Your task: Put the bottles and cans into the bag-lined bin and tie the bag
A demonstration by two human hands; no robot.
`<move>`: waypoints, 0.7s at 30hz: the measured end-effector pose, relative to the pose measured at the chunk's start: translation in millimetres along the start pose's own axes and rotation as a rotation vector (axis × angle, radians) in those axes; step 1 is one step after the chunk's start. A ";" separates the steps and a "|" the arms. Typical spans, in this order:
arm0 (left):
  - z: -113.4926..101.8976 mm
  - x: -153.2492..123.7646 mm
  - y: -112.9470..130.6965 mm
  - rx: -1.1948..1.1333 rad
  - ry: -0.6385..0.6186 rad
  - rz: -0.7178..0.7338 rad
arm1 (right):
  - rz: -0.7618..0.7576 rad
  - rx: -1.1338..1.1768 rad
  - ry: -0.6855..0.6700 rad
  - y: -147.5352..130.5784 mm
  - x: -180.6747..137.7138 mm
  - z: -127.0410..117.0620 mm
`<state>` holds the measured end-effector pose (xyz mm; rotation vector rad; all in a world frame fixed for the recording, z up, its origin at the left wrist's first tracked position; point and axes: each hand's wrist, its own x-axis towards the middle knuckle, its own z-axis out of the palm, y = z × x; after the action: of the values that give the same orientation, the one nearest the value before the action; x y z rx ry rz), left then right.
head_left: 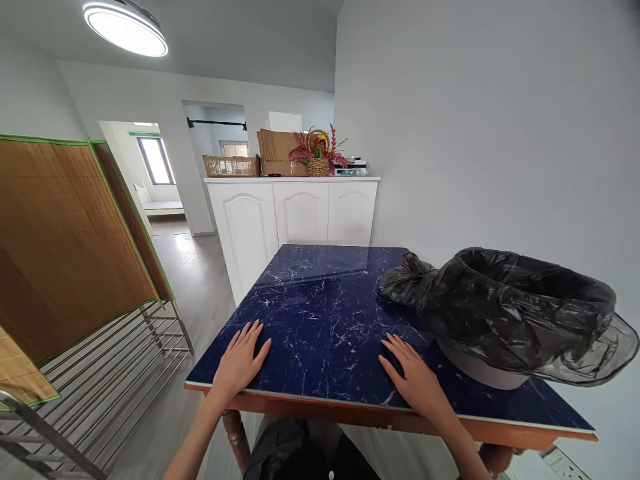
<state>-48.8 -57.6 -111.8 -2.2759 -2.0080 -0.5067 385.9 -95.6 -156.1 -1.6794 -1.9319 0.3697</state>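
My left hand (241, 360) lies flat near the front left of the blue marbled table (320, 320), thumb stretched away from the fingers. On the same tabletop, further right, my right hand (411, 373) rests palm down with its fingers spread. Neither hand holds anything. To the right of my right hand stands a trash bin (485, 367) lined with a black plastic bag (500, 313). The bag's rim is folded over the bin, and a knotted bunch of the plastic sticks out on its left side. What lies inside the bin is hidden.
Beyond the table is a white cabinet (303, 210) bearing cardboard boxes (280, 150) and a wicker basket (319, 167) of flowers. A metal rack (150, 353) with a bamboo mat (65, 240) stands at left. A wall (490, 133) borders the right side. A power strip (565, 463) shows below.
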 end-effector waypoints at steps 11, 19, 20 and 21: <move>5.4 0.6 -4.4 -0.013 0.022 0.004 | 0.017 0.001 -0.043 -3.2 0.1 -3.6; 8.3 0.6 -9.1 -0.039 0.044 0.017 | 0.048 0.011 -0.028 0.5 0.2 1.3; 9.4 0.6 -9.6 -0.041 0.055 0.021 | 0.044 0.008 -0.025 0.8 0.2 1.6; 10.4 0.6 -10.0 -0.042 0.065 0.025 | 0.039 0.005 -0.022 1.1 0.3 1.7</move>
<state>-56.4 -52.9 -123.1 -2.2742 -1.9549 -0.6185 385.8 -94.9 -158.0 -1.7183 -1.9148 0.4084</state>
